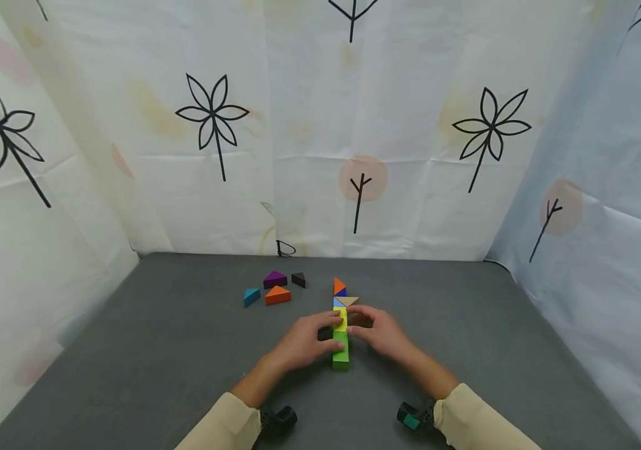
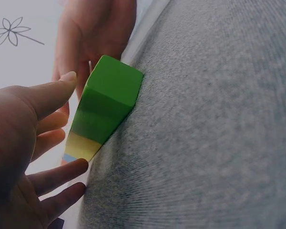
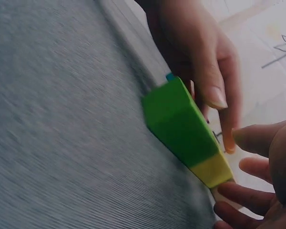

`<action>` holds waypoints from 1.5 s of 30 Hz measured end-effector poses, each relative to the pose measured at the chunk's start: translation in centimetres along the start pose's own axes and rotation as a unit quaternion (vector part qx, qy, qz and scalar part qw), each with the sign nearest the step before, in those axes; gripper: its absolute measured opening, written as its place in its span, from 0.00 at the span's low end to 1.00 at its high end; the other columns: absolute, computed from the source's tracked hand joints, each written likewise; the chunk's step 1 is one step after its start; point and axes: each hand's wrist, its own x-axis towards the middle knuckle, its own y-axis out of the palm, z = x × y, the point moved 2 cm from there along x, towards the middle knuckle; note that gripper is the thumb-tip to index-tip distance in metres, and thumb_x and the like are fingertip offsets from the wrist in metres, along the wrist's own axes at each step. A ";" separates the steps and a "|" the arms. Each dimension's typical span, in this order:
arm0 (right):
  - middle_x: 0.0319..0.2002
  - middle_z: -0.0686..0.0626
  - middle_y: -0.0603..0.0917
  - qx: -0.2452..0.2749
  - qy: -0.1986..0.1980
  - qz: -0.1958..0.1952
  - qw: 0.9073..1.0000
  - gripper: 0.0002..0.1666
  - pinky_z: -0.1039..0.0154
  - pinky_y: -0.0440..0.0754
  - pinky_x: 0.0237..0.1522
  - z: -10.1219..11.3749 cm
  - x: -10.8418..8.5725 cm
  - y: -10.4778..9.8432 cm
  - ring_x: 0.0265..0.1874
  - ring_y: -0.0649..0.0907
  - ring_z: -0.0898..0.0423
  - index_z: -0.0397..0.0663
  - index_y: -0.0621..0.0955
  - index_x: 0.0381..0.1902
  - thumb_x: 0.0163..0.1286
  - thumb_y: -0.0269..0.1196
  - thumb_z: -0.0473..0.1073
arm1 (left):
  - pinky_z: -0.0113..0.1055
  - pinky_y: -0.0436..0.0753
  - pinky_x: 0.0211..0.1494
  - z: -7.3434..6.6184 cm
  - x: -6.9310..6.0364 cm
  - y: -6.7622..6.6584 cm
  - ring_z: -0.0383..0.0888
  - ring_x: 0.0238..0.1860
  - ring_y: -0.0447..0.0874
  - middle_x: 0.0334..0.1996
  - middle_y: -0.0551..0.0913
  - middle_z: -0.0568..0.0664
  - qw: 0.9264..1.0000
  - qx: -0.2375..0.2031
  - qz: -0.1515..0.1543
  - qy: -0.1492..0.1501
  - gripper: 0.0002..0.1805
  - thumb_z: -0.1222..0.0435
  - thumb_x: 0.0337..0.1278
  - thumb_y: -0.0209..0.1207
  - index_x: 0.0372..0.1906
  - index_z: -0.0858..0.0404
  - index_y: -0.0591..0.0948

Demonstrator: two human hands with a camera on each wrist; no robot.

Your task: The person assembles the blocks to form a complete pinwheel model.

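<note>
A row of toy blocks runs away from me along the table. The green block (image 1: 340,361) is nearest, followed by a yellow block (image 1: 344,325), a light blue triangle (image 1: 336,303), a tan triangle (image 1: 347,300), and dark blue (image 1: 342,292) and orange (image 1: 339,285) triangles. My left hand (image 1: 304,342) lies along the row's left side, its thumb over the green block and fingertips at the yellow one. On the right, my right hand (image 1: 381,332) has its fingers loosely bent beside the yellow block. Both wrist views show spread fingers, neither hand gripping a block.
Left of the row's far end lie a purple triangle block (image 1: 275,280), a dark brown one (image 1: 299,280), an orange one (image 1: 278,296) and a blue one (image 1: 251,297). The grey tabletop (image 1: 157,350) meets patterned cloth walls (image 1: 309,206) behind and on both sides.
</note>
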 end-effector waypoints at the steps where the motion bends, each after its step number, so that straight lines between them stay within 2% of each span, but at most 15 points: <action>1: 0.51 0.42 0.83 -0.002 0.000 0.002 1.000 0.25 0.45 0.78 0.51 0.0 -0.1 0.2 0.53 0.80 0.44 0.45 0.78 0.60 0.66 0.66 0.43 | 0.50 0.67 0.66 0.1 0.0 -0.1 0.47 0.67 0.67 0.67 0.71 0.44 1.000 0.000 -0.004 0.002 0.30 0.48 0.59 0.63 0.65 0.54 0.76; 9: 0.58 0.43 0.79 -0.004 -0.008 0.016 1.000 0.31 0.40 0.71 0.58 0.0 -0.8 0.6 0.59 0.76 0.43 0.45 0.77 0.63 0.63 0.69 0.47 | 0.52 0.72 0.62 0.6 0.3 -0.8 0.47 0.62 0.73 0.60 0.77 0.46 0.999 -0.025 -0.042 -0.008 0.27 0.49 0.61 0.62 0.63 0.54 0.78; 13: 0.61 0.42 0.78 -0.008 -0.015 0.027 0.999 0.32 0.38 0.68 0.60 -0.1 -0.9 0.6 0.62 0.73 0.41 0.46 0.78 0.63 0.62 0.71 0.47 | 0.50 0.74 0.60 1.1 0.6 -1.2 0.47 0.60 0.75 0.58 0.79 0.46 0.997 0.008 -0.072 0.003 0.26 0.49 0.62 0.62 0.62 0.53 0.79; 17: 0.60 0.41 0.78 -0.011 -0.026 0.033 0.999 0.32 0.37 0.68 0.59 -0.1 -1.0 0.6 0.62 0.73 0.40 0.46 0.78 0.62 0.61 0.71 0.49 | 0.51 0.75 0.59 1.6 0.9 -2.1 0.48 0.58 0.76 0.56 0.81 0.46 0.993 0.052 -0.105 0.021 0.23 0.53 0.61 0.64 0.60 0.55 0.81; 21: 0.58 0.42 0.79 -0.012 -0.061 0.034 0.997 0.31 0.38 0.69 0.59 -0.1 -1.0 0.9 0.60 0.75 0.40 0.45 0.80 0.60 0.61 0.71 0.50 | 0.50 0.75 0.58 2.3 1.1 -3.1 0.48 0.56 0.77 0.53 0.82 0.45 0.986 0.102 -0.129 0.026 0.22 0.54 0.58 0.66 0.58 0.53 0.82; 25: 0.55 0.43 0.81 -0.018 -0.092 0.024 0.995 0.30 0.39 0.71 0.56 -0.1 -1.1 1.1 0.57 0.77 0.40 0.44 0.81 0.58 0.61 0.71 0.51 | 0.49 0.74 0.61 3.2 1.6 -4.0 0.46 0.54 0.78 0.51 0.83 0.44 0.975 0.160 -0.151 0.043 0.20 0.55 0.56 0.68 0.55 0.51 0.83; 29: 0.56 0.42 0.81 -0.012 -0.085 0.028 0.996 0.29 0.38 0.70 0.57 0.0 -1.1 1.1 0.58 0.76 0.40 0.44 0.81 0.58 0.60 0.71 0.49 | 0.47 0.73 0.60 3.9 1.9 -4.7 0.46 0.51 0.79 0.48 0.85 0.44 0.961 0.203 -0.171 0.078 0.20 0.56 0.54 0.70 0.53 0.53 0.85; 32: 0.57 0.42 0.80 -0.006 -0.070 0.038 0.997 0.29 0.38 0.68 0.59 -0.1 -1.0 1.1 0.59 0.75 0.40 0.44 0.80 0.59 0.60 0.72 0.47 | 0.48 0.74 0.58 4.3 2.2 -5.1 0.46 0.50 0.78 0.48 0.85 0.44 0.956 0.223 -0.174 0.081 0.20 0.56 0.53 0.70 0.52 0.53 0.85; 35: 0.57 0.42 0.80 -0.008 -0.070 0.038 0.997 0.29 0.38 0.68 0.59 -0.2 -1.1 1.1 0.59 0.75 0.40 0.44 0.80 0.59 0.61 0.71 0.48 | 0.49 0.73 0.59 4.7 2.7 -5.6 0.47 0.52 0.78 0.50 0.84 0.45 0.951 0.242 -0.174 0.081 0.20 0.56 0.53 0.70 0.52 0.53 0.85; 39: 0.57 0.42 0.80 -0.011 -0.084 0.033 0.996 0.30 0.37 0.69 0.57 0.0 -1.2 1.0 0.59 0.75 0.39 0.45 0.80 0.59 0.61 0.70 0.51 | 0.50 0.74 0.56 5.3 3.3 -6.4 0.49 0.52 0.77 0.52 0.83 0.48 0.942 0.262 -0.188 0.095 0.21 0.58 0.52 0.71 0.53 0.55 0.84; 41: 0.56 0.42 0.81 -0.022 -0.094 0.029 0.995 0.29 0.38 0.71 0.56 0.1 -1.2 1.0 0.58 0.76 0.40 0.45 0.81 0.58 0.62 0.70 0.52 | 0.50 0.74 0.55 5.6 3.6 -6.6 0.51 0.54 0.76 0.54 0.82 0.48 0.938 0.275 -0.191 0.093 0.22 0.58 0.52 0.71 0.54 0.56 0.83; 45: 0.56 0.42 0.80 -0.014 -0.084 0.032 0.996 0.29 0.38 0.69 0.57 0.0 -1.2 1.0 0.58 0.75 0.39 0.45 0.81 0.58 0.61 0.70 0.51 | 0.50 0.72 0.56 6.1 4.3 -6.8 0.52 0.57 0.73 0.58 0.79 0.48 0.938 0.294 -0.175 0.060 0.26 0.55 0.54 0.69 0.60 0.54 0.80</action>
